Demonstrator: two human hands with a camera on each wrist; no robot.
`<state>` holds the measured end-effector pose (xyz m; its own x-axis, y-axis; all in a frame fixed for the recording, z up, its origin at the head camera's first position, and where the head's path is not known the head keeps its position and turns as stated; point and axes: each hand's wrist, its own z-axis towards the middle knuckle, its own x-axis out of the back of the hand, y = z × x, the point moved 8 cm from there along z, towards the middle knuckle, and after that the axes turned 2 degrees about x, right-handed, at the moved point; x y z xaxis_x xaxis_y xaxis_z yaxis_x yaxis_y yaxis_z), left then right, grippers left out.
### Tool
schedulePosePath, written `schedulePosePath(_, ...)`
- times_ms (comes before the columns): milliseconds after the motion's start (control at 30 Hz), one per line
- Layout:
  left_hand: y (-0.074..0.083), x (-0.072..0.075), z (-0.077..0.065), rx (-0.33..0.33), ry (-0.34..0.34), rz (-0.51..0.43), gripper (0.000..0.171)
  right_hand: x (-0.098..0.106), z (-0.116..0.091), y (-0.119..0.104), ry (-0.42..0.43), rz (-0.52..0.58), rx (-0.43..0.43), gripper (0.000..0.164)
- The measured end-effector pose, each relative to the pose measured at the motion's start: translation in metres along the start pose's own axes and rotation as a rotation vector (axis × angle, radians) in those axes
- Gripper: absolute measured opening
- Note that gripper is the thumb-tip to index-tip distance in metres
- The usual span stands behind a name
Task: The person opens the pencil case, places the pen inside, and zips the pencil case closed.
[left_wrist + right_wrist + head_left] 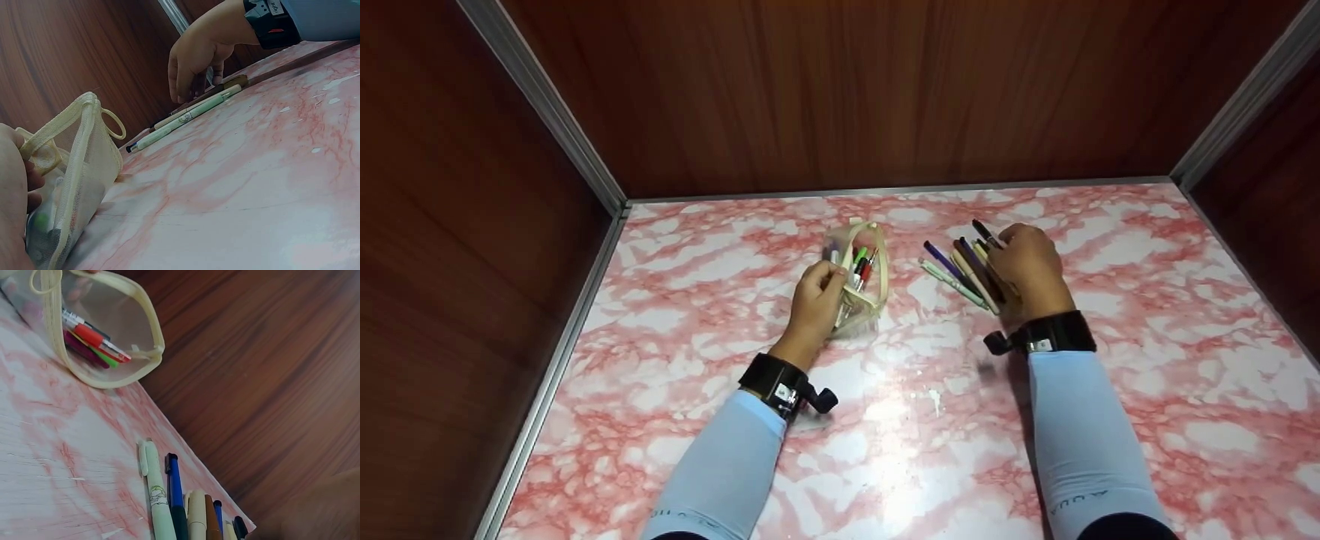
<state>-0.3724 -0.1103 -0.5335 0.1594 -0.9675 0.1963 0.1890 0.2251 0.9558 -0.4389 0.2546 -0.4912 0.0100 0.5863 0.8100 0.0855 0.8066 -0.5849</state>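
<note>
My left hand (816, 304) pinches the near side of a cream mesh pencil pouch (883, 262), whose zip edge gapes. Inside it lie several pens, among them a red pen (93, 336) and a green one (861, 255). To the right, my right hand (1027, 262) bends down over a row of pens and pinches a black pen (981, 227) at the row's right edge. Its fingertips are mostly hidden behind the hand. Beside it lie a pale green pen (160, 495), a blue pen (175, 481), a beige pen (197, 514) and a brown one (211, 517).
The pens and pouch rest on a red-and-white marbled tabletop (900, 420). Dark wood panels (840, 97) with metal edging rise behind it and at both sides. A strapped camera (780, 386) sits on my left wrist, another (1050, 334) on my right.
</note>
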Motion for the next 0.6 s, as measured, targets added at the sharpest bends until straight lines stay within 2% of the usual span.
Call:
schedulePosePath(233, -0.0006, 0.0007, 0.0002, 0.005, -0.009, 0.025, 0.022, 0.0104, 0.0006, 0.0024, 0.104, -0.047, -0.006, 0.043)
schedulePosePath(467, -0.0017, 0.0007, 0.0007, -0.001, -0.007, 0.010, 0.022, 0.0042, 0.0018, 0.0096, 0.004, -0.085, -0.024, 0.049)
schedulePosePath(600, -0.0012, 0.0005, 0.0008, -0.003, -0.007, 0.016, 0.022, 0.0023, 0.0022, 0.0088, -0.006, -0.087, -0.004, 0.050)
